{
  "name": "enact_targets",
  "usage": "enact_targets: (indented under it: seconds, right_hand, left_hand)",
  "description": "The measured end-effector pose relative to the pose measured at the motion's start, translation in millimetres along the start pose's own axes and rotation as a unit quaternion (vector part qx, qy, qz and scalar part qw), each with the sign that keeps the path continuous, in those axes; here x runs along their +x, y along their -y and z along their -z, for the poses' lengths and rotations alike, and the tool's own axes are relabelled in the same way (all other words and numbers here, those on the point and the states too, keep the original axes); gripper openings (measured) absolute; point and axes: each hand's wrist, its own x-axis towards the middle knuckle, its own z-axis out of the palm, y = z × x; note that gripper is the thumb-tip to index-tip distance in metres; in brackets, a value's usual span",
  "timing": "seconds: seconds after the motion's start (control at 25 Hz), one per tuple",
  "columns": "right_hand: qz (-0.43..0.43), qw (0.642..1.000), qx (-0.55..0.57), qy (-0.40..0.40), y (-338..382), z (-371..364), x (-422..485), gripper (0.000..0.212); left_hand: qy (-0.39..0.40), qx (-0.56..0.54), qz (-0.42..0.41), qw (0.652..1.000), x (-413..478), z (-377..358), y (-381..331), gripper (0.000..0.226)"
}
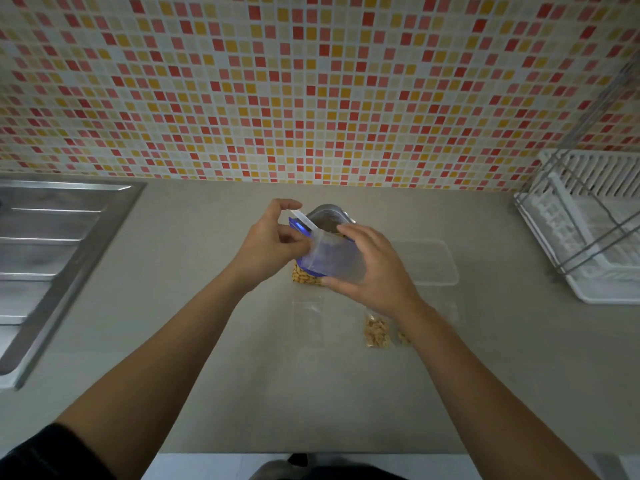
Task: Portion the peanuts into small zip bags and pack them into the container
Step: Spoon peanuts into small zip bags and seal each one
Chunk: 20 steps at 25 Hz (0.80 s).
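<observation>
The sink (52, 244) is set into the surface (207, 375) at far left; the dish rack (588, 237) stands at far right. The peanut bag (306, 275) is in the middle, with the container (450, 271) just right of it. Before it lie an empty zip bag (308, 320) and, further right, a filled small bag (376, 332).

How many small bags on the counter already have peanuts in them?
2: one filled bag lies left of the right forearm, a second bag peeks from under it; more may be hidden.
</observation>
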Motion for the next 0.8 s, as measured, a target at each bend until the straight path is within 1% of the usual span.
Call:
enact_targets:
  seconds: [0.08, 0.16, 0.28, 0.36, 0.48, 0.52, 0.56, 0.6, 0.64, 0.68, 0.72, 0.76, 0.8]
  right_hand:
    - [0.003, 0.999, -0.05, 0.014, 5.1, -10.4, 5.6, 0.082]
    - [-0.002, 0.998, -0.057, -0.001, 3.9, -16.4, 9.0, 0.08]
    - [-0.004, 0.999, -0.024, -0.027, 0.0, -18.6, 9.4, 0.066]
    - [-0.005, 1.0, 0.004, -0.027, -1.4, -20.3, 9.8, 0.055]
    - [-0.012, 0.995, 0.078, -0.053, -2.1, -24.3, 9.6, 0.036]
    - [-0.021, 0.992, 0.104, -0.07, -4.0, -25.2, 9.6, 0.034]
    - [-0.039, 0.987, 0.129, -0.087, -6.1, -25.1, 9.7, 0.034]
    - [-0.064, 0.981, 0.154, -0.103, -8.4, -24.3, 10.1, 0.035]
    - [-0.091, 0.974, 0.176, -0.113, -10.7, -23.6, 10.7, 0.037]
    - [-0.118, 0.967, 0.194, -0.115, -12.9, -22.9, 11.4, 0.038]
    - [-0.143, 0.962, 0.206, -0.111, -15.3, -22.4, 12.7, 0.039]
    - [-0.165, 0.957, 0.215, -0.102, -17.6, -22.3, 13.9, 0.042]
    - [-0.183, 0.952, 0.227, -0.092, -19.6, -22.9, 14.3, 0.045]
  left_hand:
    - [0.007, 0.037, -0.012, 0.999, 1.1, -5.1, -5.2, 0.056]
    - [0.011, 0.068, -0.028, 0.997, 2.6, -8.6, -8.9, 0.058]
    - [0.023, 0.105, -0.028, 0.994, 5.8, -10.1, -7.3, 0.057]
    - [0.027, 0.124, -0.02, 0.992, 7.3, -10.5, -4.8, 0.054]
    - [0.042, 0.109, -0.011, 0.993, 8.4, -9.2, -4.1, 0.05]
    - [0.025, 0.092, -0.021, 0.995, 10.3, -7.7, -4.1, 0.045]
    - [-0.022, 0.083, -0.039, 0.996, 13.9, -6.1, -4.6, 0.038]
    - [-0.093, 0.093, -0.055, 0.99, 21.2, -3.2, -2.5, 0.033]
    - [-0.157, 0.114, -0.051, 0.98, 31.3, 0.6, 1.7, 0.032]
    - [-0.193, 0.133, -0.021, 0.972, 42.6, 5.1, 6.5, 0.036]
    - [-0.186, 0.131, 0.035, 0.973, 54.4, 8.6, 12.8, 0.044]
    - [-0.15, 0.099, 0.097, 0.979, 64.1, 9.8, 19.1, 0.05]
    - [-0.11, 0.053, 0.141, 0.983, 71.2, 8.7, 24.7, 0.05]
